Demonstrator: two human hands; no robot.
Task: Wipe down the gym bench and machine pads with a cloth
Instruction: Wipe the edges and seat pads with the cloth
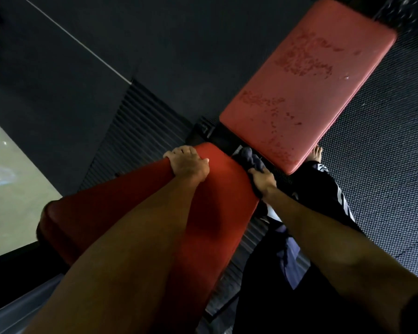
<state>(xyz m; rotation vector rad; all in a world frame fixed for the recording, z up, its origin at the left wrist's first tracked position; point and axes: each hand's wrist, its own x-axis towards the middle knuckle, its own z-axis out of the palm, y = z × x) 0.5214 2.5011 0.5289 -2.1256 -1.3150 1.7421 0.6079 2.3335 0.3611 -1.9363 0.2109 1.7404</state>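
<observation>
Your left hand point(188, 165) curls over the top end of the firm red back pad point(215, 213), bracing it. Your right hand point(261, 182) clutches the limp, light dark cloth point(250, 160) against the pad's side edge, so keep it wadded in your palm. Beyond lies the blotched seat pad point(299, 92).

We see two red bench pads end to end, the near pad point(217, 203) a deep, even red, the far pad point(307, 85) paler and blotched with darker speckled patches, and a dark cloth point(251, 160) bunched at the gap between them, against the near pad's right corner.
</observation>
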